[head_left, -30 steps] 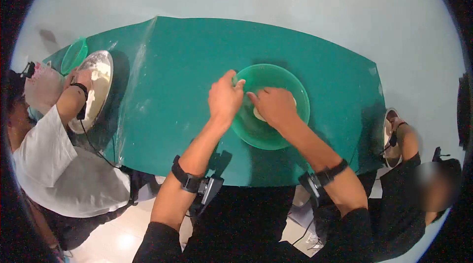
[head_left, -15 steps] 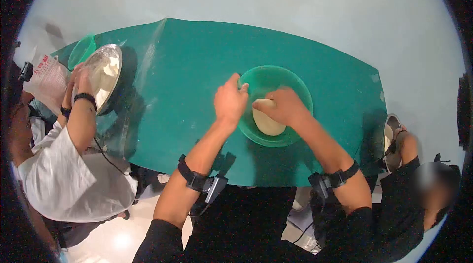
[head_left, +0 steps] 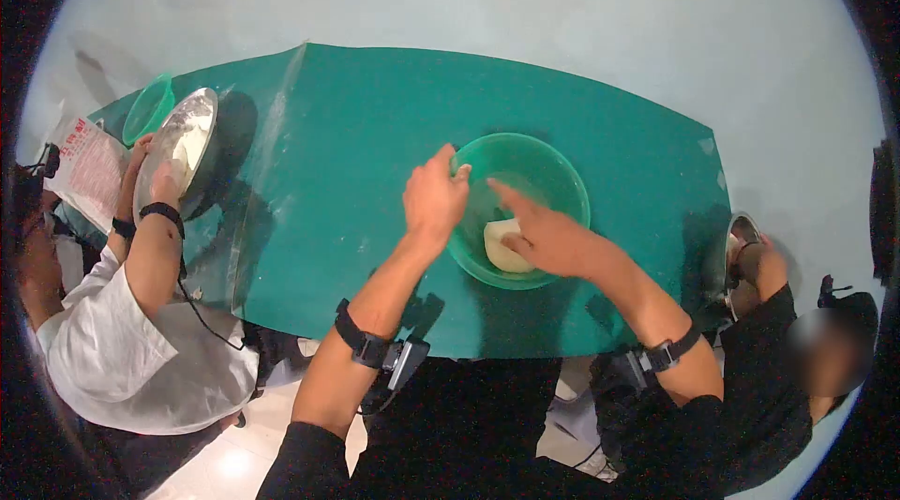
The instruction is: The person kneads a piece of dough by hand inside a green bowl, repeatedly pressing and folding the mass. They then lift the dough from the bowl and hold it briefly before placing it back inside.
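Observation:
A green plastic bowl (head_left: 565, 179) sits on the table in front of me. Its left rim is gripped by my left hand (head_left: 435, 197), with the thumb on the inner side. Inside the bowl, low and toward me, lies a pale lump of dough (head_left: 500, 251), smooth and rounded. Over its right side is my right hand (head_left: 553, 239), palm down and open, with the index finger stretched out past the dough and the thumb at its edge. The right hand hides part of the dough.
The green-covered table (head_left: 366, 125) has a curved far edge. At left, a person in white works in a metal bowl (head_left: 204, 151) of floury dough; a green basin (head_left: 150, 110) and a printed sack (head_left: 89, 163) are nearby. Rightward, another person handles a metal bowl (head_left: 741, 233).
My right hand has loosened from the dough and spread its fingers, shifting slightly toward me. The dough has changed shape and looks shorter. My left hand stays on the rim.

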Demonstrator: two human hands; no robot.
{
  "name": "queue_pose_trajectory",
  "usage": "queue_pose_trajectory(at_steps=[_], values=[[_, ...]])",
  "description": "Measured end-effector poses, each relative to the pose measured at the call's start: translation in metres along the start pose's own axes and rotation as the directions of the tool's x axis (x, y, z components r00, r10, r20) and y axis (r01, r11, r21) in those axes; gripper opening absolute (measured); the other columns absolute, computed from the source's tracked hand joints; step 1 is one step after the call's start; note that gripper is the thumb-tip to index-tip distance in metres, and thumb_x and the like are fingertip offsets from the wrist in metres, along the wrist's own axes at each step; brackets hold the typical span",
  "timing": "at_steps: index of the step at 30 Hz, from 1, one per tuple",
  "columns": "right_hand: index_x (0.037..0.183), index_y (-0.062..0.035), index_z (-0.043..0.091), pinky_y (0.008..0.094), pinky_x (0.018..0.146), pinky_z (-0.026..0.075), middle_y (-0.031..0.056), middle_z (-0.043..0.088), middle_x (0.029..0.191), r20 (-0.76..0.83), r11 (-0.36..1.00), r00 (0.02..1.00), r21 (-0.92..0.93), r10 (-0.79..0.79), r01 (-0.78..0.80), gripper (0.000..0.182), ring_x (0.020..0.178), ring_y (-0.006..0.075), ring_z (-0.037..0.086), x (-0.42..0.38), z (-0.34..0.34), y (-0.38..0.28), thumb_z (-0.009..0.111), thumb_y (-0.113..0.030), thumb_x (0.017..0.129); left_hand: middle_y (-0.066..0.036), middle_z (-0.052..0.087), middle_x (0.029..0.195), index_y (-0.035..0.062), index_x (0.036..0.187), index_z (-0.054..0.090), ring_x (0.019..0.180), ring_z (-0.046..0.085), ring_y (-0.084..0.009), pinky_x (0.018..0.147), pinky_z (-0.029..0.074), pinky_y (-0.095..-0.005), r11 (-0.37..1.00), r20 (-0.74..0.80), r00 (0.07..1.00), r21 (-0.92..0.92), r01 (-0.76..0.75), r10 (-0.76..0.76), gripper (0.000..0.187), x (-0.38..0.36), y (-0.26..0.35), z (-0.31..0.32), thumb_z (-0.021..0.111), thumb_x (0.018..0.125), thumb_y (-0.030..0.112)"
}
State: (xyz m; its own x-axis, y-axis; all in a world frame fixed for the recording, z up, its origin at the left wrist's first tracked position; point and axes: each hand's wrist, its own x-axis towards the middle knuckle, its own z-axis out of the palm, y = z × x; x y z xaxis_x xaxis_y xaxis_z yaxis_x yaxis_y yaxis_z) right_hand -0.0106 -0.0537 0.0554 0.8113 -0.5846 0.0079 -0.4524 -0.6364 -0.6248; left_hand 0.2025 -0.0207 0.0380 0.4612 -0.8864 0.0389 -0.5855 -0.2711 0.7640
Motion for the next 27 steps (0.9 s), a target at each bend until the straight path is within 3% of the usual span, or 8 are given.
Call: queue_pose_trajectory(at_steps=[6,9,12,15,18,21,24,27], values=[[0.123,-0.0088,0.068,0.0561,0.088,0.056,0.0241,0.071,0.112,0.468,0.933,0.872,-0.357,0.140,0.042,0.042,0.103,0.0432,0.070,0.030,-0.022,0.002,0.061,-0.042,0.097,-0.024,0.072,0.090,0.0061,0.107,0.065,0.093,0.066,-0.0499,0.079,0.052,-0.0586,0.997,0.023,0.997,0.026,-0.068,0.067,0.025,-0.002,-0.006,0.008,0.070,0.093,0.025],[0.121,-0.0058,0.068,0.0560,0.085,0.057,0.0250,0.072,0.106,0.334,0.933,0.871,-0.137,0.360,-0.333,0.043,0.095,0.0432,0.072,0.035,0.019,0.016,0.056,-0.042,0.100,-0.023,0.071,0.090,0.0055,0.102,0.064,0.092,0.066,-0.0499,0.077,0.051,-0.0586,0.997,0.015,0.997,0.001,-0.078,0.078,0.024,-0.004,-0.003,0.008,0.071,0.092,0.026],[0.111,-0.0024,0.071,0.0561,0.081,0.058,0.0262,0.072,0.097,-0.009,0.978,0.996,-0.189,0.089,-0.089,0.046,0.086,0.0442,0.072,0.012,0.046,0.007,0.055,-0.044,0.101,-0.024,0.070,0.087,0.0044,0.097,0.063,0.090,0.065,-0.0503,0.073,0.049,-0.0586,0.999,0.024,1.000,-0.041,-0.016,0.017,0.024,-0.006,0.002,0.001,0.071,0.092,0.026],[0.096,-0.0006,0.070,0.0504,0.074,0.056,0.0240,0.068,0.079,-0.089,0.920,0.992,-0.388,-0.092,0.050,0.041,0.077,0.0407,0.070,-0.005,0.051,-0.024,0.059,-0.040,0.101,-0.024,0.068,0.084,0.0035,0.095,0.061,0.087,0.063,-0.0509,0.070,0.048,-0.0578,0.996,0.003,1.000,-0.081,-0.024,0.024,0.023,-0.003,-0.004,0.004,0.071,0.091,0.024],[0.091,-0.0020,0.071,0.0530,0.070,0.056,0.0210,0.069,0.079,-0.052,0.921,0.996,-0.377,0.079,-0.093,0.041,0.075,0.0404,0.070,0.013,0.054,-0.016,0.059,-0.040,0.100,-0.025,0.067,0.082,0.0028,0.094,0.060,0.085,0.062,-0.0515,0.069,0.047,-0.0573,0.988,0.013,0.997,-0.140,-0.069,0.071,0.021,-0.001,-0.008,0.008,0.070,0.092,0.021],[0.091,-0.0031,0.070,0.0529,0.065,0.055,0.0184,0.070,0.079,0.048,0.864,0.997,-0.503,0.053,-0.022,0.040,0.072,0.0397,0.069,0.038,0.051,-0.002,0.059,-0.040,0.100,-0.026,0.066,0.081,0.0024,0.095,0.059,0.083,0.062,-0.0518,0.068,0.046,-0.0575,0.982,-0.018,0.994,-0.152,-0.110,0.108,0.020,-0.003,-0.011,0.009,0.070,0.092,0.019],[0.088,-0.0050,0.070,0.0519,0.061,0.054,0.0159,0.069,0.074,-0.064,0.813,0.998,-0.582,-0.025,-0.017,0.040,0.067,0.0387,0.069,0.065,0.044,0.017,0.060,-0.042,0.100,-0.026,0.066,0.080,0.0023,0.096,0.059,0.082,0.062,-0.0520,0.067,0.046,-0.0580,0.980,-0.095,0.986,-0.131,-0.147,0.135,0.020,-0.002,-0.008,0.006,0.070,0.092,0.019],[0.099,-0.0054,0.073,0.0550,0.077,0.058,0.0210,0.074,0.098,-0.092,0.833,0.992,-0.540,0.086,-0.122,0.040,0.086,0.0381,0.074,0.080,0.034,0.006,0.055,-0.041,0.101,-0.026,0.066,0.079,0.0024,0.097,0.060,0.082,0.063,-0.0516,0.067,0.047,-0.0577,0.995,-0.091,0.995,-0.088,-0.044,0.036,0.020,-0.002,-0.010,0.004,0.070,0.092,0.019]])
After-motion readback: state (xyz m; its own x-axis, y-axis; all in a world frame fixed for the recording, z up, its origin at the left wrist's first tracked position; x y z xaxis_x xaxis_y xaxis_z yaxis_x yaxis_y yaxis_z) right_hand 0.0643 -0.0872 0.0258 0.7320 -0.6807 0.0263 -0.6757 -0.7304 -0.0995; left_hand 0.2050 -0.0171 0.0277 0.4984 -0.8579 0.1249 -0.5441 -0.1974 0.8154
